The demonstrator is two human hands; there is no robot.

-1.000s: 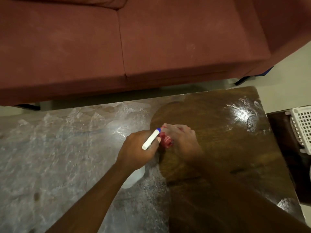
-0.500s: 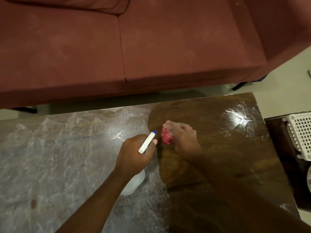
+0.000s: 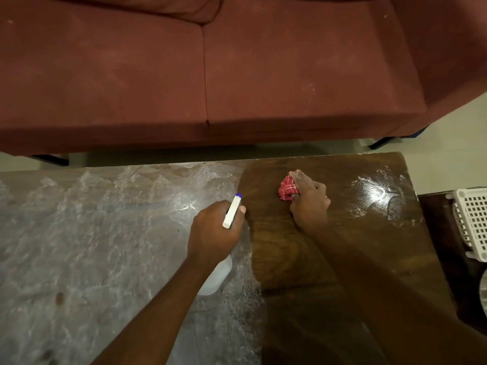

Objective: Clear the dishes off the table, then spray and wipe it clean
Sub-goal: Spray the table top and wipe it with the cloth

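Observation:
My left hand [image 3: 213,233] grips a white spray bottle [image 3: 232,211] with a blue nozzle tip, held just over the middle of the wooden table [image 3: 369,246]; the bottle's pale body shows below my wrist. My right hand [image 3: 311,201] presses a crumpled red cloth [image 3: 287,189] onto the dark wood near the table's far edge. The left part of the tabletop [image 3: 92,233] looks grey and filmy, while the right part is dark and glossy with a wet shine at the far right corner.
A dark red sofa [image 3: 210,75] runs along the far side of the table, with a strip of pale floor between. A white perforated basket [image 3: 471,222] sits on a dark surface beyond the table's right edge.
My right hand has slid the red cloth away from my left hand, toward the far right. The left hand with the bottle stays near the middle. The view has shifted down slightly.

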